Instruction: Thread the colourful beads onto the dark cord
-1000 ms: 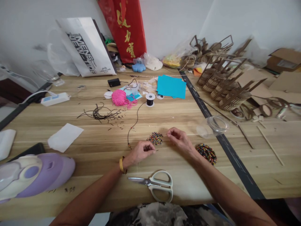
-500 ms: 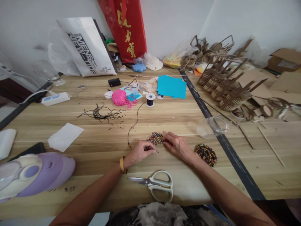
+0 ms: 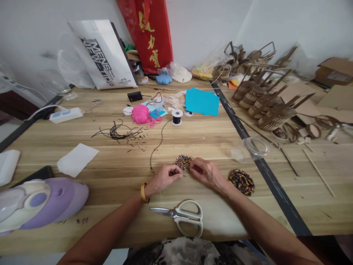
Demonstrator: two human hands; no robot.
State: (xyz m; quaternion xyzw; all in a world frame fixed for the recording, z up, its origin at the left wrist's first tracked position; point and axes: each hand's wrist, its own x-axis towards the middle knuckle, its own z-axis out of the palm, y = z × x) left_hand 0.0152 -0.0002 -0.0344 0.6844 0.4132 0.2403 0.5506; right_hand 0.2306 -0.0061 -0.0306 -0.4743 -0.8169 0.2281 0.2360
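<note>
A black cord [image 3: 151, 156] runs from a white spool [image 3: 177, 117] down to my left hand [image 3: 167, 177], which pinches it; its short tip pokes out past the fingertips. A few coloured beads [image 3: 152, 170] are threaded on the cord just left of that hand. Between the hands lies a loose pile of multicoloured beads [image 3: 183, 162]. My right hand [image 3: 204, 170] is at the pile's right edge, thumb and fingers drawn together; whatever lies between them is too small to make out. Scissors [image 3: 176, 213] with pale handles rest below the hands.
A coil of strung beads [image 3: 242, 182] lies beside my right forearm. Cut black cords [image 3: 118, 132] and a pink yarn ball [image 3: 140, 114] are at the back left. Blue paper [image 3: 202, 102], a clear plastic coil [image 3: 256, 146] and a purple-and-white device [image 3: 44, 204] also sit on the table.
My right hand has shifted very slightly at the edge of the bead pile, its fingers a little lower. The left hand keeps its pinch on the cord.
</note>
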